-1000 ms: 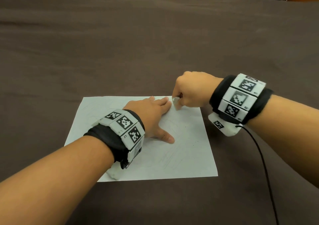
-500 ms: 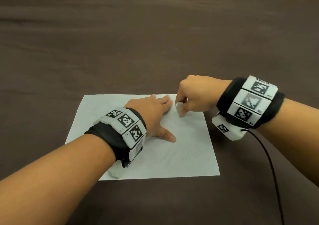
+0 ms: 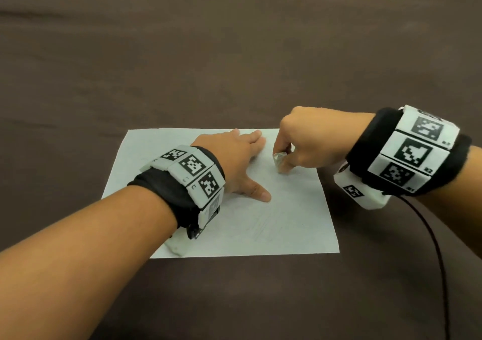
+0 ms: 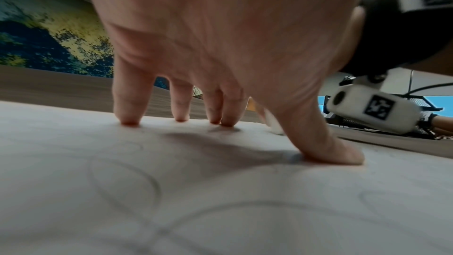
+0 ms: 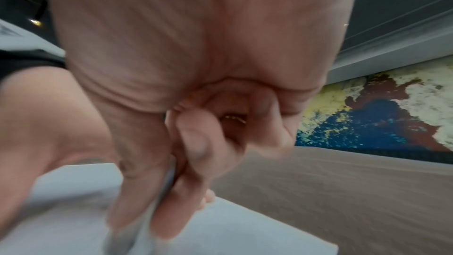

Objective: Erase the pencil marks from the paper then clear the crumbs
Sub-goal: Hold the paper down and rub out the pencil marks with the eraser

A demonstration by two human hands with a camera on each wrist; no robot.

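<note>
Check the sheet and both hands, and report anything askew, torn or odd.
Nothing stands out. The paper lies flat and untorn on the brown cloth, the left hand presses it down with spread fingers, and the right hand pinches the eraser against it. Faint pencil marks remain.

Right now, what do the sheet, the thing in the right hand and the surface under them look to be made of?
Sheet: thin matte white paper, lying flat with faint pencil lines.
Eraser pinched in the right hand: pale and greyed with smudges, probably rubber or vinyl; too blurred to be sure.
Surface: dark brown matte cloth, going by its soft ripples.
</note>
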